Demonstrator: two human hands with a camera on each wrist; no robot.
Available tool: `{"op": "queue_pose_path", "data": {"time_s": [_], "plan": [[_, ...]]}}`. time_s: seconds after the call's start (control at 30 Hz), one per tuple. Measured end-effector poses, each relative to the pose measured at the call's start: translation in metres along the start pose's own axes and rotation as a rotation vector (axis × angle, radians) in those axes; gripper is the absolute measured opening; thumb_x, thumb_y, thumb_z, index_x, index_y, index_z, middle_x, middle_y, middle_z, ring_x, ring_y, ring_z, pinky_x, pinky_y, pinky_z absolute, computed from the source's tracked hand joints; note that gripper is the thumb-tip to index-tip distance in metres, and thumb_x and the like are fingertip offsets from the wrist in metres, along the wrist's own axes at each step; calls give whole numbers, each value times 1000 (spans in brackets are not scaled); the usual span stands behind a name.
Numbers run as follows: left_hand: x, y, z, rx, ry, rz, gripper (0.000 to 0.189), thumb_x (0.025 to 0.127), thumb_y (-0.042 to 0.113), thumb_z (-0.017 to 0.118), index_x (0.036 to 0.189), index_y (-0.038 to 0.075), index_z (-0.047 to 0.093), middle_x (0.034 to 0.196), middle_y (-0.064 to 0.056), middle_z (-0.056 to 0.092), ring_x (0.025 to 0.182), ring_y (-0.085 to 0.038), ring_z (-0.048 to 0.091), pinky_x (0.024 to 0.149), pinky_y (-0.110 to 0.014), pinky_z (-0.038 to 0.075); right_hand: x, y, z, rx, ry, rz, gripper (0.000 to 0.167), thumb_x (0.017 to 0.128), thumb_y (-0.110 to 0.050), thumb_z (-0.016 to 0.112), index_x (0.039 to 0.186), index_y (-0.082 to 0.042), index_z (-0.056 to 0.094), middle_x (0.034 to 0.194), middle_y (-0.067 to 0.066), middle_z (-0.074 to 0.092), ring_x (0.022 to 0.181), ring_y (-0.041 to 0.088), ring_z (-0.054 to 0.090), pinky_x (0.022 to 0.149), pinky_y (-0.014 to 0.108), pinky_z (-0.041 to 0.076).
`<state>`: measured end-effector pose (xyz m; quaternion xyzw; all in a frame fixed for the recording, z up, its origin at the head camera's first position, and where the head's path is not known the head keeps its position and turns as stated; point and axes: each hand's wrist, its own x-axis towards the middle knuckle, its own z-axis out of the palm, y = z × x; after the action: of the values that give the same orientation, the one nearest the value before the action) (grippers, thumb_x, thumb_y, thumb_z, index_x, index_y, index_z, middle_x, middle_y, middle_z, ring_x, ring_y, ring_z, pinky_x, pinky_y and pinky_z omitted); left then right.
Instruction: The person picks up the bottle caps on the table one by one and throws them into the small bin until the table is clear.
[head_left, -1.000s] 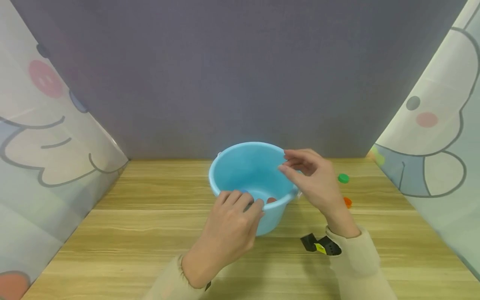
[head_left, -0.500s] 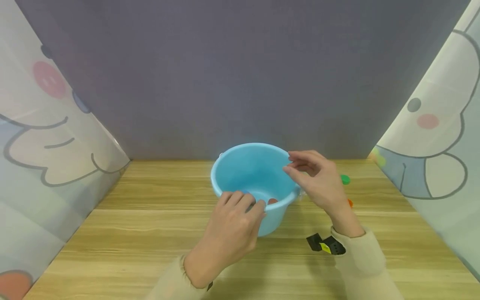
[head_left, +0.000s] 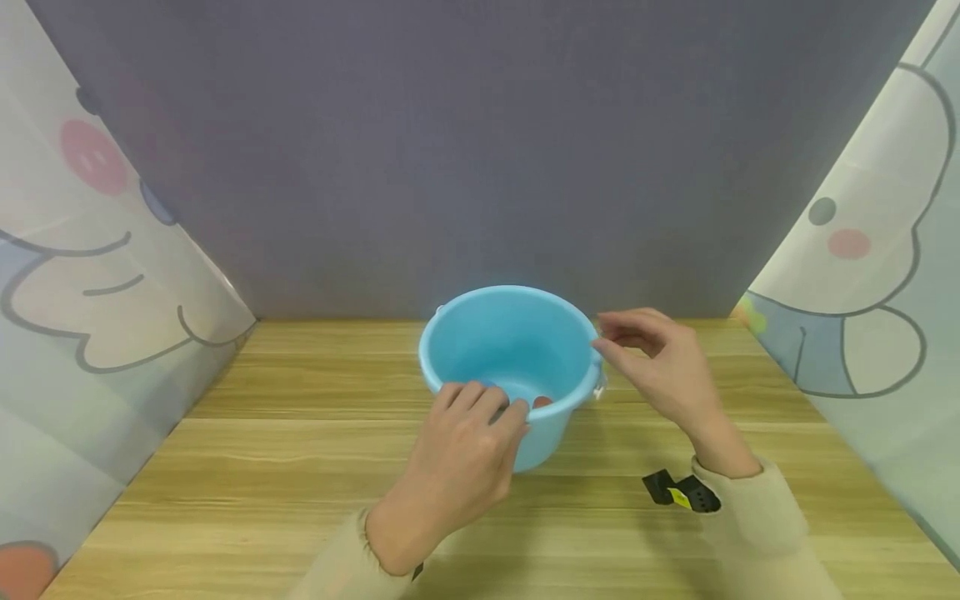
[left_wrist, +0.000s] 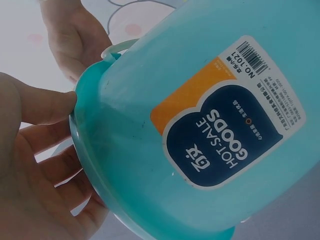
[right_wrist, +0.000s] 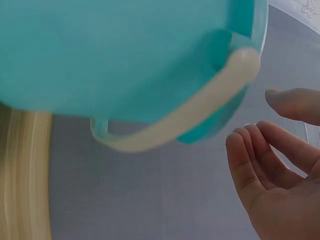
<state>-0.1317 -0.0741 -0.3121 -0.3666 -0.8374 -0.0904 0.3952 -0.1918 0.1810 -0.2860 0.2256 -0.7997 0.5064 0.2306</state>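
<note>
A light blue plastic bucket (head_left: 543,437) stands upright on the wooden table in the head view. My left hand (head_left: 453,462) grips its near rim, thumb outside and fingers over the edge, as the left wrist view confirms. Just off the right side of the rim is my right hand (head_left: 671,367), holding nothing. In the right wrist view, the thumb of that right hand (right_wrist: 280,185) is apart from its bent fingers, beside the bucket's white handle (right_wrist: 170,120). A small reddish-brown piece (head_left: 542,402) shows inside the bucket; the near part of the bottom is hidden.
The wooden tabletop (head_left: 285,467) runs back to a grey panel (head_left: 480,150). Printed cartoon curtains (head_left: 67,333) flank both sides. A black device with a yellow tag (head_left: 681,493) is at my right wrist.
My right hand has moved right, from above the bucket's right rim to beside it, and now covers the green and orange caps. My left hand keeps its grip on the rim.
</note>
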Motion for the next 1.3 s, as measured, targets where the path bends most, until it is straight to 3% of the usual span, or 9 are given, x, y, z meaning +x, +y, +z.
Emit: {"op": "queue_pose_path", "data": {"time_s": [0.4,0.67,0.93,1.03,1.3], "plan": [[0,0,0,-6,9,2,10,88,17,75,90,11,67,78,-2,58,75,-21,56,74,-36,44,-7,7,-19,-154,-39,76,31,92,-13,76,120,-3,72,113,12,70,98,4,63,89,12,47],[0,0,0,-14,9,3,9,88,16,74,90,11,67,78,-2,58,75,-21,56,73,-36,44,-11,18,-31,-230,-34,75,31,90,-13,77,119,-3,73,110,13,72,92,-5,63,82,10,48],[0,0,1,-15,3,1,9,88,17,74,91,11,68,78,-2,59,75,-21,57,73,-36,45,-17,27,-43,-327,-77,137,33,94,-24,75,120,-4,72,112,10,71,91,-8,60,77,9,46],[0,0,1,-13,1,-1,10,88,17,75,92,11,69,79,-2,59,76,-21,57,74,-36,45,-18,30,-47,-363,-90,141,35,94,-26,74,121,-4,72,113,10,71,92,-1,62,78,9,45],[0,0,0,-10,-6,2,8,88,15,73,93,10,68,80,-2,59,76,-22,57,74,-36,45,-21,42,-57,-429,-126,143,38,93,-25,75,124,-3,71,114,15,71,100,35,69,79,12,44]]}}
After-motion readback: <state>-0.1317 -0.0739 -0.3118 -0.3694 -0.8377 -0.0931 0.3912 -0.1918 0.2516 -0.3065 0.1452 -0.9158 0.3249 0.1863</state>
